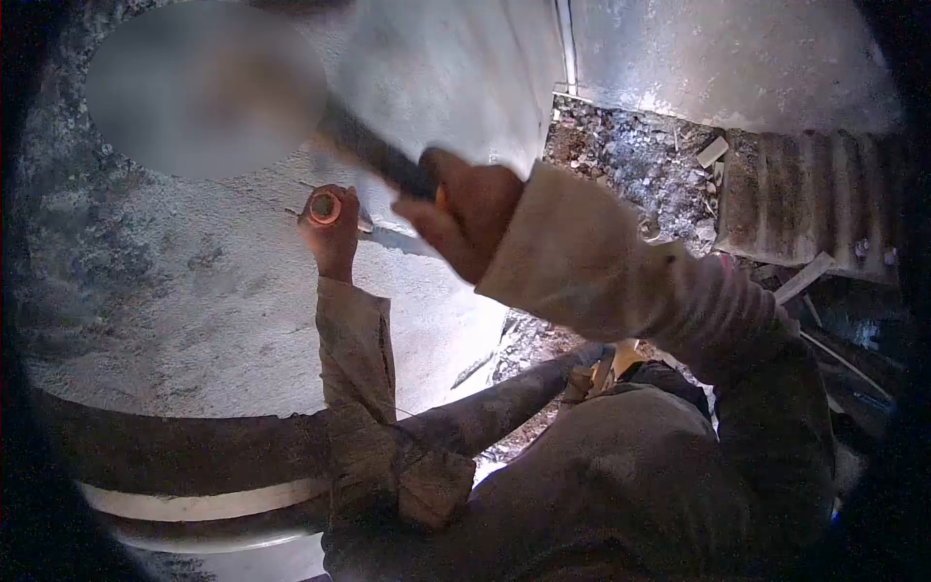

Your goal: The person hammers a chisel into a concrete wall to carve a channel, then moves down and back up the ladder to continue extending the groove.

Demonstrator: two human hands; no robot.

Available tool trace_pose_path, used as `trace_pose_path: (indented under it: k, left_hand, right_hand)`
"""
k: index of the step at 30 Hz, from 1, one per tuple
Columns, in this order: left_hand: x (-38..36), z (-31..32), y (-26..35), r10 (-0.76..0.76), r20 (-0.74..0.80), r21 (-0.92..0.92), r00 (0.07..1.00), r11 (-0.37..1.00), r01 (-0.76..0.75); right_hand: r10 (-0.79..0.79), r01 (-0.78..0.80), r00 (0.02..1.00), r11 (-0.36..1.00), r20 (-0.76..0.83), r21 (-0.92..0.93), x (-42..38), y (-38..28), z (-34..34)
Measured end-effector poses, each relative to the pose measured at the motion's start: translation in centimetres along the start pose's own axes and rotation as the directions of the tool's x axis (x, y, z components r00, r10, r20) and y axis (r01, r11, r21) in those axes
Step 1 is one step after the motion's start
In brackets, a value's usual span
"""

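My right hand [470,209] is closed around the dark handle [373,150] of a tool, apparently a hammer, raised in front of the pale rough wall [213,291]. Its far end runs into a blurred patch, so the head cannot be made out. Below and left of it, my left hand [332,242] grips a chisel [323,207] close to the wall. The chisel's round end, ringed in orange, faces me; most of its shaft is hidden by the fingers. Both arms wear long, light brown sleeves.
A thick dark pipe or beam [485,403] crosses below my arms, with a white pipe [204,502] under it. Rubble [630,160] covers the ground at right, beside a brown corrugated sheet [805,189]. Loose wood pieces [803,276] lie near the sheet.
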State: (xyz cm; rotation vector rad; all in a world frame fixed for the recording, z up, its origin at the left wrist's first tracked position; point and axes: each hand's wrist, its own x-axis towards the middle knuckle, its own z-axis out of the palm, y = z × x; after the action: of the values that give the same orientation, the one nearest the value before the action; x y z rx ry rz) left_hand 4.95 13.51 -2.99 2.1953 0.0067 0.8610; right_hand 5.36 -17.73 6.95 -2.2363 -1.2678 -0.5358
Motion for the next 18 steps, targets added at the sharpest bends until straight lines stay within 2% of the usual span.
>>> trace_pose_path:
  k: [1,3,4,5,6,7,8,9,10,11,12,13,15,16,17,18]
  left_hand:
    - [-0.2,-0.2,-1.0,-0.001,0.001,0.005,1.000,1.000,0.001]
    - [-0.3,-0.1,-4.4,0.111,-0.065,0.155,0.992,0.983,-0.100]
    - [-0.4,-0.3,-4.5,0.199,-0.001,0.256,0.980,0.947,-0.193]
    - [0.3,0.0,-3.1,0.204,-0.015,0.248,0.979,0.949,-0.194]
    - [0.3,-0.4,-0.6,0.053,0.006,0.188,0.999,0.981,-0.053]
    - [0.0,-0.7,0.6,-0.098,0.041,0.134,0.994,0.987,0.092]
    - [-0.2,-0.9,-2.9,-0.101,0.057,0.011,0.993,0.995,0.100]
    - [-0.2,-0.6,-3.1,-0.111,0.052,0.014,0.992,0.994,0.111]
    - [-0.4,-0.5,-2.9,-0.038,0.029,0.008,0.999,0.999,0.038]
    - [-0.4,-0.3,-2.7,0.045,0.002,-0.001,0.999,0.999,-0.045]
    - [-0.1,-0.3,-2.5,0.055,0.009,-0.003,0.998,0.999,-0.055]
    - [0.5,-0.2,-2.4,0.081,0.023,0.085,0.996,0.993,-0.082]
    - [0.0,-0.6,-2.3,0.084,0.045,0.272,0.995,0.958,-0.093]
    - [0.2,-0.5,-0.2,0.059,0.051,0.299,0.997,0.952,-0.071]
    - [-0.1,-0.8,-1.0,0.043,0.050,0.307,0.998,0.950,-0.056]
    - [-0.3,-1.4,-2.0,0.028,0.083,0.323,0.996,0.945,-0.054]
  right_hand:
    - [-0.133,0.145,0.989,0.965,0.071,-0.217,-0.5,-0.1,0.7]
    - [-0.168,0.171,0.985,0.966,0.032,-0.192,-1.2,0.3,3.2]
    - [-0.207,0.203,0.978,0.961,-0.003,-0.189,-1.2,1.0,4.4]
    - [-0.266,0.257,0.964,0.949,-0.025,-0.181,-0.8,1.7,5.0]
    - [-0.174,0.177,0.979,0.984,-0.107,0.012,0.1,1.2,2.9]
    - [-0.175,0.178,0.980,0.984,-0.095,0.023,0.6,0.4,1.3]
    - [-0.029,0.026,1.000,0.987,0.012,0.161,0.8,-0.5,-0.1]
    - [0.098,-0.132,0.986,0.952,0.136,0.276,1.0,-0.9,-0.6]
    - [0.052,-0.089,0.984,0.971,0.169,0.224,-0.2,-0.5,1.4]
    - [-0.192,0.216,0.971,0.960,0.141,-0.179,-1.2,0.9,4.9]
    - [-0.133,0.132,0.991,0.989,0.003,0.062,-1.8,1.2,7.6]
    - [-0.042,0.075,0.992,0.952,-0.118,0.297,-1.6,1.7,8.8]
    - [-0.017,0.043,0.994,0.969,-0.107,0.244,0.4,0.9,2.6]
    - [0.008,0.013,0.995,0.979,-0.102,0.205,1.0,0.3,0.8]
    - [0.006,0.015,0.996,0.976,-0.092,0.218,0.7,0.1,1.0]
    - [-0.099,0.099,0.995,0.995,-0.006,-0.034,0.4,0.0,1.1]
